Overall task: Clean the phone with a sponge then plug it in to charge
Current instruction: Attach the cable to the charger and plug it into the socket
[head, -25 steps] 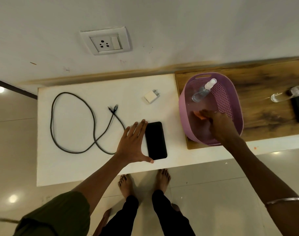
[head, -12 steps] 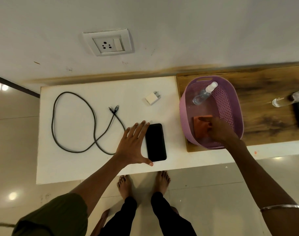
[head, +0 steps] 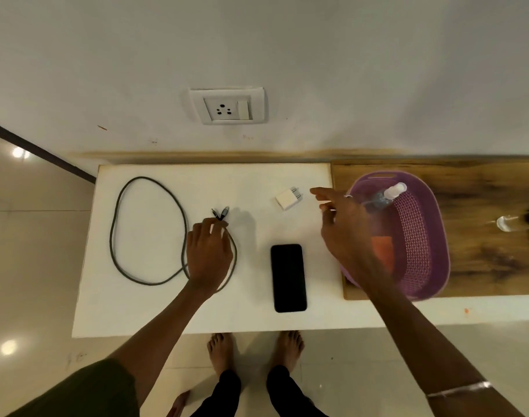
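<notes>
1. On the white table [head: 167,311], the phone [head: 288,277] lies flat, screen up, near the front edge, between both hands and touched by neither.
2. Left hand [head: 208,254] rests over the charging cable [head: 149,230] just below its two connector ends; fingers curl down onto the cord, but whether they have pinched it I cannot tell.
3. Right hand [head: 346,230] hovers with fingers spread wide and empty, reaching toward the white adapter [head: 288,199], not yet touching it.
4. Handling judgement: the phone is rigid, smooth and likely slippery on its glass face; best taken by the long side edges. The cable is limp and will trail its loop; hold it at the connector. The adapter is light and rigid; grip its body, clear of the pins.
5. Sponge [head: 383,251], orange, lies in the purple basket [head: 419,236] beside a spray bottle [head: 386,196].
6. Wall socket [head: 227,107] sits above the table, unobstructed.
7. Obstruction: the cable loop could snag when lifted; nothing else blocks the route.
</notes>
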`<action>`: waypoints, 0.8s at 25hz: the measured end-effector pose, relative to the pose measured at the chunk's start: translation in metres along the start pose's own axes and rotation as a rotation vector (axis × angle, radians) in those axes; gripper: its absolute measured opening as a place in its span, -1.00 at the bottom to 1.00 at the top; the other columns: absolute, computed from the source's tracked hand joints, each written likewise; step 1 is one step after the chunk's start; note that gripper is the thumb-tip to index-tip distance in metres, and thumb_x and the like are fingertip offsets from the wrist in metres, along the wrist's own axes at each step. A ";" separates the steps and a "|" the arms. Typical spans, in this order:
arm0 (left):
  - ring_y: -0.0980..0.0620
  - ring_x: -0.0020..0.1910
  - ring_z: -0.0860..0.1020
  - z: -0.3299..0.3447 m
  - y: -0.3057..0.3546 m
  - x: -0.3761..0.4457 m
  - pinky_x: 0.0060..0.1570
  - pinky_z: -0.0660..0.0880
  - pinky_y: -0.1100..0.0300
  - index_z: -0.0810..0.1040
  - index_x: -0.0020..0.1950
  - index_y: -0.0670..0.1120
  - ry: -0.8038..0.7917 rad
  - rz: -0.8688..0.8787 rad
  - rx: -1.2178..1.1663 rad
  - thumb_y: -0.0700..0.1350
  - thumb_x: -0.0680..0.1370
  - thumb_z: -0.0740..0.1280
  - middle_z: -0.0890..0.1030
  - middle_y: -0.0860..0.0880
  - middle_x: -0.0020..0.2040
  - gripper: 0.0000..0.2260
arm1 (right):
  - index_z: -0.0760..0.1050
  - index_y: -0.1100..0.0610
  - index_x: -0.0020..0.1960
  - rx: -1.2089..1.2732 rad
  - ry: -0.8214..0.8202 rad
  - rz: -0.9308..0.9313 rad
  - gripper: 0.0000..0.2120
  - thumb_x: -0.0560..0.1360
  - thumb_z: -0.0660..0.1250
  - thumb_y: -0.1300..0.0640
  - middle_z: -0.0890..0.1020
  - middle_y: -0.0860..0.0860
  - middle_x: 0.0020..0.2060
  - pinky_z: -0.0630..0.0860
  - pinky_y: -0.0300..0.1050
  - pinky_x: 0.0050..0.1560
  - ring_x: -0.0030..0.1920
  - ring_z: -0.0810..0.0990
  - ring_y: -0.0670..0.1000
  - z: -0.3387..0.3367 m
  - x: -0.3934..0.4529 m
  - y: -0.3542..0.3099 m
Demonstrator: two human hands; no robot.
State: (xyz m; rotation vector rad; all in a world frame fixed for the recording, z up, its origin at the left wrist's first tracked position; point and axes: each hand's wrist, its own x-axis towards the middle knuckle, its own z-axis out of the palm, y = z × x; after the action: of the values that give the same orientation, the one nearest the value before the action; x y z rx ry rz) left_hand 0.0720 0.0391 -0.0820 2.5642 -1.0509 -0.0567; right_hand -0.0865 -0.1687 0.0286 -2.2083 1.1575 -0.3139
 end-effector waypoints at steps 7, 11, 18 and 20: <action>-0.14 0.01 0.56 0.001 -0.021 0.017 0.08 0.42 0.02 0.56 0.10 -0.09 -0.226 -0.270 -0.047 -0.06 0.60 0.34 0.65 -0.05 -0.01 -0.85 | 0.18 -0.01 0.53 -0.308 -0.318 0.055 -0.21 0.43 0.28 0.49 0.24 0.13 0.45 0.53 -0.01 0.17 0.41 0.28 0.14 0.089 0.046 0.016; -0.12 -0.02 0.58 0.000 -0.027 0.023 0.04 0.43 0.04 0.61 0.04 -0.08 -0.244 -0.286 -0.084 -0.11 0.61 0.32 0.67 -0.03 -0.06 -0.90 | 0.32 -0.04 0.44 -0.342 -0.325 0.019 -0.29 0.41 0.34 0.46 0.34 0.11 0.38 0.51 0.02 0.18 0.36 0.37 0.13 0.107 0.052 0.033; 0.01 -0.28 0.56 -0.018 -0.045 0.033 -0.21 0.51 0.07 0.58 0.08 -0.11 -0.073 -0.285 -0.399 -0.22 0.61 0.32 0.59 -0.02 -0.10 -0.90 | 0.43 0.04 0.29 -0.073 -0.187 0.045 -0.36 0.35 0.32 0.57 0.38 0.08 0.24 0.60 -0.30 -0.01 0.10 0.53 0.05 0.116 0.046 0.032; 0.00 -0.30 0.54 -0.025 -0.049 0.035 -0.22 0.56 0.02 0.59 0.21 -0.16 -0.041 -0.254 -0.426 -0.28 0.62 0.29 0.54 -0.01 -0.11 -0.81 | 0.43 -0.01 0.27 0.012 -0.205 0.057 -0.34 0.35 0.32 0.58 0.37 0.04 0.25 0.45 -0.58 -0.11 0.06 0.51 -0.01 0.116 0.046 0.021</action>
State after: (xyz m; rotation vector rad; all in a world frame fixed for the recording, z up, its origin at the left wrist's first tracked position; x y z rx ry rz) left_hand 0.1343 0.0548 -0.0719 2.2919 -0.6354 -0.3599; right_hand -0.0189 -0.1664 -0.0780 -2.1356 1.1000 -0.0679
